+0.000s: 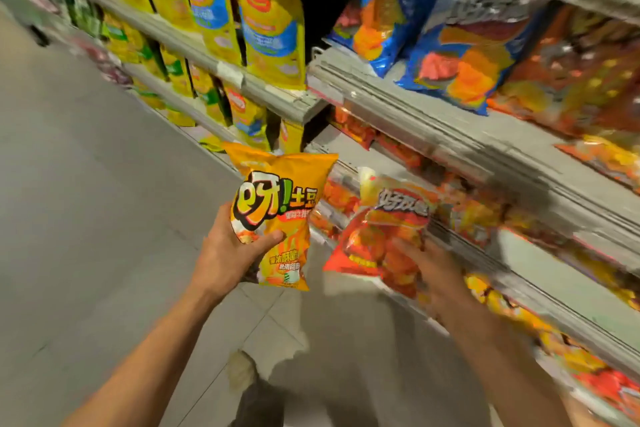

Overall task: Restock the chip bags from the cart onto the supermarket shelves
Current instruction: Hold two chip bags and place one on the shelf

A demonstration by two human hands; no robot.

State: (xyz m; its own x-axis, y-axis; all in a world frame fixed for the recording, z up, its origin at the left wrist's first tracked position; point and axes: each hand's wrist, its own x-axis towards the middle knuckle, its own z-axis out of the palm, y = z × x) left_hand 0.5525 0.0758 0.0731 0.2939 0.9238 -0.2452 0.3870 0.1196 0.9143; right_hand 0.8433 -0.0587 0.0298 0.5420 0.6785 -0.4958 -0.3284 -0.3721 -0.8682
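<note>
My left hand (231, 250) grips an orange-yellow chip bag (277, 215) upright, thumb across its front, out in the aisle just left of the shelving. My right hand (427, 270) holds a red-orange chip bag (384, 232) from below and behind, tilted, close to the edge of a lower shelf (491, 250). The two bags hang side by side, a small gap between them. The cart is out of view.
Grey shelves (408, 107) run up the right, stocked with blue and red-orange bags (460, 55). Tall yellow bags (270, 24) fill the shelving at upper left. Grey tiled floor (86, 201) spreads left. My foot (256, 402) shows at the bottom.
</note>
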